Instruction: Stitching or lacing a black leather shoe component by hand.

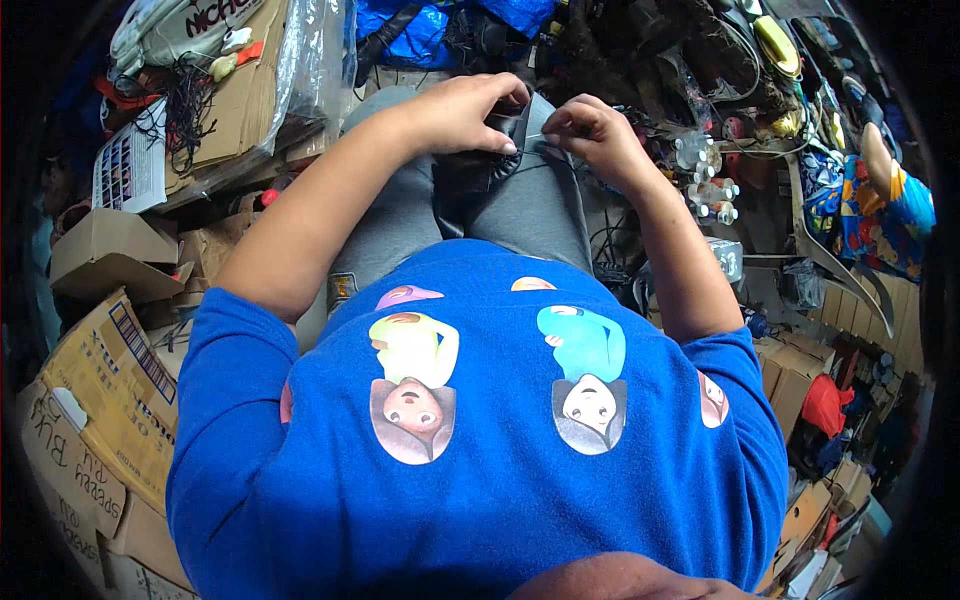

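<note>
A black, shiny, leather-like piece [490, 172] lies across my lap, between my grey-trousered thighs [540, 205]. Its exact kind is hard to make out, though small ridges run along its edge. My left hand [462, 112] curls over its far end, thumb on the near side and fingers bent round it. Just to the right, my right hand [602, 138] is raised, thumb and forefinger pinched together. From that pinch a thin pale thread [534, 136] runs toward the black piece; whether a needle is on it cannot be seen.
Flattened cardboard [235, 120] and an open carton [115, 255] are stacked at left. Small clear bottles [710, 185] stand at right, near a curved strip [850, 270]. Blue plastic sheeting [420, 35] lies ahead. Another person's arm [878, 155] shows at far right.
</note>
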The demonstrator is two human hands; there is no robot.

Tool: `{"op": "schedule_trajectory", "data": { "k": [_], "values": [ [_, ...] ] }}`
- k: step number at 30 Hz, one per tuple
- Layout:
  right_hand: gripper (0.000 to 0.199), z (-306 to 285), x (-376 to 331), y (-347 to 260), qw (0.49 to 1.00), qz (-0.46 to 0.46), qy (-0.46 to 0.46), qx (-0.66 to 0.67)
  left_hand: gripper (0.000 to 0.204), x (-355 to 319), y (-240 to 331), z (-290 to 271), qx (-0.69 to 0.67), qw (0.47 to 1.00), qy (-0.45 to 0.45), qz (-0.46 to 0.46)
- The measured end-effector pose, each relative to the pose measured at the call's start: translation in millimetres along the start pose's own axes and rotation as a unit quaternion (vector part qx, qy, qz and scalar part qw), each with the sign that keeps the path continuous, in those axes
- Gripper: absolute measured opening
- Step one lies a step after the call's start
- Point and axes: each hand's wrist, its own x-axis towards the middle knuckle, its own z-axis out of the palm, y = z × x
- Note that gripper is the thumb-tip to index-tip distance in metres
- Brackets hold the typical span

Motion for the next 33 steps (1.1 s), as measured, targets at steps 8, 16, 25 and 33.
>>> {"op": "schedule_trajectory", "data": {
  "k": [8, 16, 25, 33],
  "values": [
    [0.016, 0.0, 5.9, 4.8, 0.998, -0.020, -0.042, -0.032, 0.035, 24.3, -4.0, -6.7, -0.013, 0.982, -0.174, -0.068],
    [0.015, 0.6, 1.4, -2.2, 0.999, -0.007, -0.029, -0.029, 0.027, 23.1, -14.7, -4.1, -0.176, 0.962, -0.185, -0.094],
    [0.015, 19.2, -4.9, 0.8, 0.999, -0.039, 0.001, -0.028, 0.029, 22.6, -11.9, -5.2, -0.173, 0.960, -0.192, -0.107],
    [0.019, 32.8, -25.2, -4.6, 0.996, -0.054, 0.058, -0.036, 0.037, 21.0, -17.9, -4.4, -0.226, 0.932, -0.244, -0.145]
  ]
}}
